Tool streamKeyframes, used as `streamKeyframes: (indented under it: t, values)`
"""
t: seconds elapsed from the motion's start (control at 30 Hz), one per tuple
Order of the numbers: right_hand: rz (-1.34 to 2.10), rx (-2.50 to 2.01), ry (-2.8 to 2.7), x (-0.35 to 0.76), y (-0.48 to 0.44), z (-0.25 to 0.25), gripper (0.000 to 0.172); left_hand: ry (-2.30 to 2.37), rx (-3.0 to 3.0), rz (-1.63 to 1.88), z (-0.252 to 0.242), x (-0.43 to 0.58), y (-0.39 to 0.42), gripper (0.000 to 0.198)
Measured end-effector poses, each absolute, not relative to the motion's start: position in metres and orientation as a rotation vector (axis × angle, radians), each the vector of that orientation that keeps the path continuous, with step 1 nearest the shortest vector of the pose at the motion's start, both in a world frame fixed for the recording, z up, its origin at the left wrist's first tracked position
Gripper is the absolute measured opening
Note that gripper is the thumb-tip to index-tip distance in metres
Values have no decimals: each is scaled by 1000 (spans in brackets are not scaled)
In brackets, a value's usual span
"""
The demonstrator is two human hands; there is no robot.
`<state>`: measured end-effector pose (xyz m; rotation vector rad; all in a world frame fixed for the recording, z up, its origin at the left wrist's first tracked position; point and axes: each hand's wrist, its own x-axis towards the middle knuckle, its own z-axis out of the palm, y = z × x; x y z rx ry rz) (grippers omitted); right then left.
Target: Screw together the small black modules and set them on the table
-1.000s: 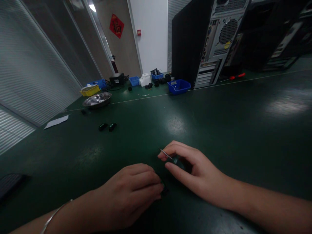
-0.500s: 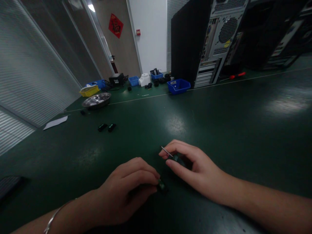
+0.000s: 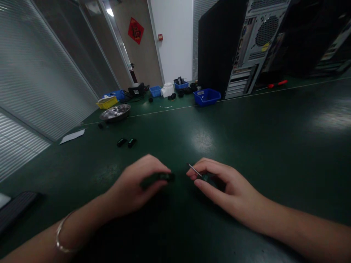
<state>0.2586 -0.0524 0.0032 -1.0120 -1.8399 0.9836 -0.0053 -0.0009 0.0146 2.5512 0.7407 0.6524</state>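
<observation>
My left hand [image 3: 139,182] pinches a small dark part [image 3: 167,177] between thumb and fingers, just above the green table; motion blurs it. To its right, my right hand [image 3: 219,180] is closed round the dark handle of a screwdriver [image 3: 195,170], whose thin metal shaft points up and left toward the gap between the hands. The two hands are apart. Farther off to the left, a small black part [image 3: 121,142] and a second black part [image 3: 132,142] lie side by side on the table.
A metal bowl [image 3: 115,113] and a yellow tray [image 3: 106,102] stand at the back left. A blue bin [image 3: 206,97] is beside a black computer case [image 3: 219,47]. A keyboard [image 3: 19,208] lies at the left edge, a white sheet [image 3: 72,136] beyond it.
My left hand has lifted and moved up and slightly left with the small dark part, which is now turned sideways. The right hand keeps its hold on the screwdriver. The view has shifted a little.
</observation>
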Motion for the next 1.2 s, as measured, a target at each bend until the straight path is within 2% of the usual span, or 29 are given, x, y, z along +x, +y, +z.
streamKeyframes:
  t: [0.03,0.1,0.13,0.3,0.57,0.87,1.07,1.2]
  values:
    - [986,-1020,-1847,259,-52,4,15,956,2556,754,17,-19,12,22]
    - [991,-1032,-1858,259,-53,5,16,1554,2405,988,20,-53,42,28]
    - [991,-1033,-1863,260,-53,5,16,1710,2331,1085,19,-72,57,33]
    - [984,-1044,-1868,260,-53,4,15,2086,2096,1092,-2,-149,102,40]
    - [984,-1058,-1874,260,-52,3,15,2070,2102,758,-19,-162,108,45]
    - [978,-1044,-1889,260,-53,3,15,2072,2164,806,-16,-149,106,61]
    - [1002,-1043,-1896,261,-52,3,15,2128,2319,875,-12,-145,101,33]
    - [1009,-1059,-1893,261,-53,3,16,2061,2443,749,-14,-137,99,35]
